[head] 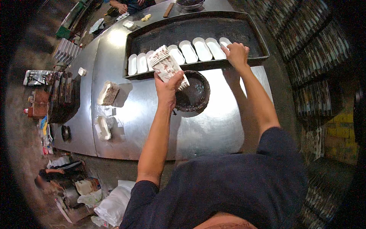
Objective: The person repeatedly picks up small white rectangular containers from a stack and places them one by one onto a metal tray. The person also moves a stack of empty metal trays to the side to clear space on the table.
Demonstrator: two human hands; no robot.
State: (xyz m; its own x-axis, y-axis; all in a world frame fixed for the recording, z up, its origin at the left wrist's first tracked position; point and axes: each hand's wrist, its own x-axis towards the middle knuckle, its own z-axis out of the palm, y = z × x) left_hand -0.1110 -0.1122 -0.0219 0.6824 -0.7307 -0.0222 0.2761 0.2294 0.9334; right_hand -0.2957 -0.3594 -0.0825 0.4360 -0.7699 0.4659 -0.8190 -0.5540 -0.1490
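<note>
My left hand (168, 88) grips a stack of nested paper baking liners (167, 64), white with brown print, held over the near edge of a large dark metal baking tray (186, 27). White oblong liners stand in a row along the tray's near side, such as this liner (188, 52); the held stack hides part of the row. At the row's right end, my right hand (238, 54) has its thumb and fingers on the last paper liner (225, 41). Below the stack, a round dark pan (196, 93) rests on the metal table (211, 131), partly covered by my left hand.
Left on the table are another liner stack (108, 93) and liners on clear plastic (103, 128). Beyond the tray lie a wooden stick (168, 10) and a bowl (190, 4). Another person's hand (122, 8) shows at the far edge. Racks of trays (317, 54) line the right.
</note>
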